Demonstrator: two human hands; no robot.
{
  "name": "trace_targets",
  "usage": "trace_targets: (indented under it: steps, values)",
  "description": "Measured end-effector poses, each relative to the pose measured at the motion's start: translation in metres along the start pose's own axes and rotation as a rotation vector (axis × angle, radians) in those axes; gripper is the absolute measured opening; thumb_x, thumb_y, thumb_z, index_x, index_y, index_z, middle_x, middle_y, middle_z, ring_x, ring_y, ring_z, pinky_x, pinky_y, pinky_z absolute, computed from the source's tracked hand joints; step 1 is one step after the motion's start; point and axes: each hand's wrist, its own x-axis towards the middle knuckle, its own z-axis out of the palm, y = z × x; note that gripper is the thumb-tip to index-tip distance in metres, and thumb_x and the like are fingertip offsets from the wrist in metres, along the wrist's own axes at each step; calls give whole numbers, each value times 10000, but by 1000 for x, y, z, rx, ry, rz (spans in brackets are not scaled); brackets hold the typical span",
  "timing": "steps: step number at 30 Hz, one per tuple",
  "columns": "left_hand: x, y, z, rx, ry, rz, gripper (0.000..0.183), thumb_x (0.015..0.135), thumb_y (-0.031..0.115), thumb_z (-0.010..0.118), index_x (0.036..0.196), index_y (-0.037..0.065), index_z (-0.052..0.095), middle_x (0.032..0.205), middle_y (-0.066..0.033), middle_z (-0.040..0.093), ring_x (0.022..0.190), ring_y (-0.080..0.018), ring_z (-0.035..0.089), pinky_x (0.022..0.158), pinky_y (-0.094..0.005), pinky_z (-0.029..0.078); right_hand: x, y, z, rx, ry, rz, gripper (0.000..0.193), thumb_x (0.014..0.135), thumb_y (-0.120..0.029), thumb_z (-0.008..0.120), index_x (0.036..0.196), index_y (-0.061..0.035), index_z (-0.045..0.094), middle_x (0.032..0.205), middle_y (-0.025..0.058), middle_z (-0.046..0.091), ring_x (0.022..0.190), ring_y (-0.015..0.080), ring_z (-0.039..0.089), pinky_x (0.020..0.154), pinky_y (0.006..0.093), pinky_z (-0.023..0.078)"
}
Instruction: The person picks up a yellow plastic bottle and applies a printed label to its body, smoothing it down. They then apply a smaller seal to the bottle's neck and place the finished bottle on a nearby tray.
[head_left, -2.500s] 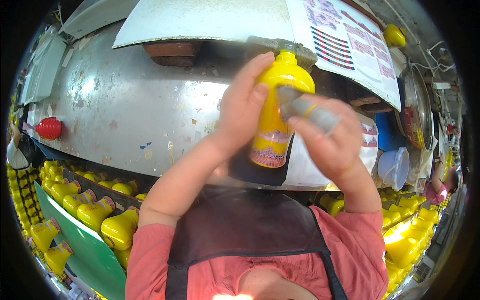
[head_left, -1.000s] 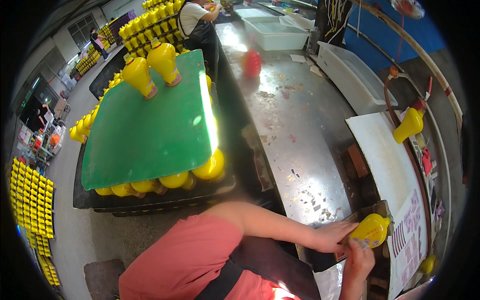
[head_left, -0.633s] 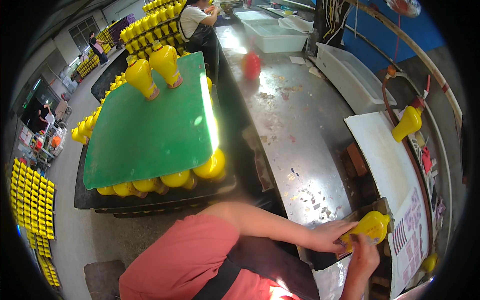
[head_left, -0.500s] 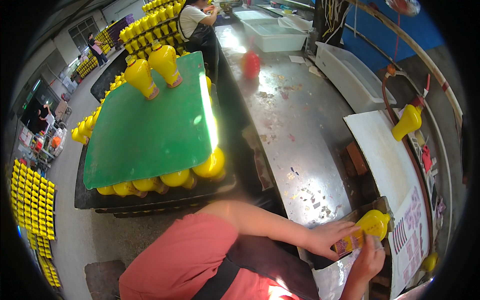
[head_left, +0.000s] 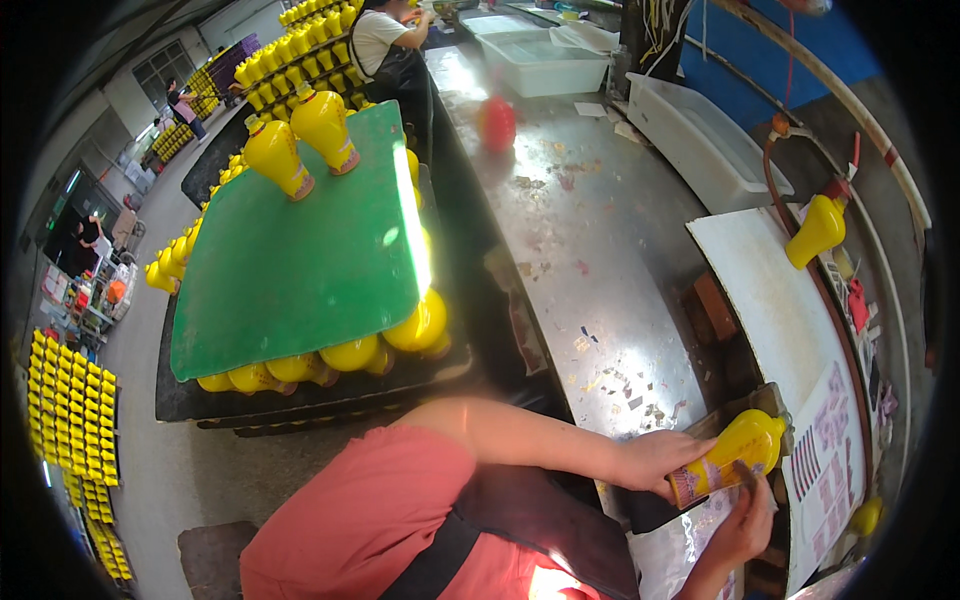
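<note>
A yellow vase-shaped bottle (head_left: 752, 440) lies tilted at the lower right, its neck pointing up and right and its patterned base toward me. My left hand (head_left: 655, 462) is closed round the base end, with some of its fingers hidden behind the bottle. My right hand (head_left: 742, 528) has its fingers pressed together against the bottle's lower side. Whether something thin is pinched in them is hard to see. A sheet of printed purple decals (head_left: 830, 465) lies on the white board (head_left: 765, 290) just right of the bottle.
Left of me, a green board (head_left: 300, 270) rests on yellow bottles and carries two upright ones. A metal table (head_left: 590, 240) strewn with scraps runs away from me, with white tubs (head_left: 690, 140) farther back. Another yellow bottle (head_left: 820, 230) stands tilted at right. A co-worker (head_left: 385, 45) works beyond.
My left fingers have moved off the bottle's upper side to its base, showing more of the patterned band. My right fingers have shifted slightly along the bottle.
</note>
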Motion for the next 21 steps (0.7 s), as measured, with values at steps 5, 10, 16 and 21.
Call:
trace_targets:
  steps: [5, 10, 16, 21]
  values:
    - [0, -9, -2, -17, -15, 34, 1137, 757, 349, 860, 1580, -69, 197, 1329, -260, 542, 1242, -415, 537, 1062, -448, 444, -8, 3, 1, 221, -151, -213, 255, 929, -10, 707, 1181, -47, 721, 1075, 159, 747, 952, 338, 727, 837, 417, 580]
    - [-3, -3, 4, 102, 168, 151, 1113, 754, 329, 861, 1575, -69, 222, 1365, -261, 528, 1259, -423, 528, 1080, -463, 433, -19, 13, 2, -87, 76, -8, 240, 942, -18, 708, 1182, -21, 715, 1108, 156, 747, 949, 344, 722, 837, 403, 576]
    - [1, 4, -7, 67, 59, -6, 1008, 772, 325, 841, 1536, -68, 313, 1342, -264, 544, 1252, -423, 535, 1060, -460, 440, -20, 20, 11, 53, 39, -107, 277, 882, -25, 745, 1152, -84, 732, 1037, 144, 749, 882, 334, 712, 768, 408, 569]
    - [1, 0, -13, -27, -41, -37, 945, 790, 259, 820, 1552, -12, 331, 1317, -248, 572, 1220, -431, 553, 1059, -458, 445, 2, -1, 3, -66, 134, -134, 346, 798, -17, 770, 1135, -95, 756, 985, 135, 752, 797, 306, 713, 690, 380, 557]
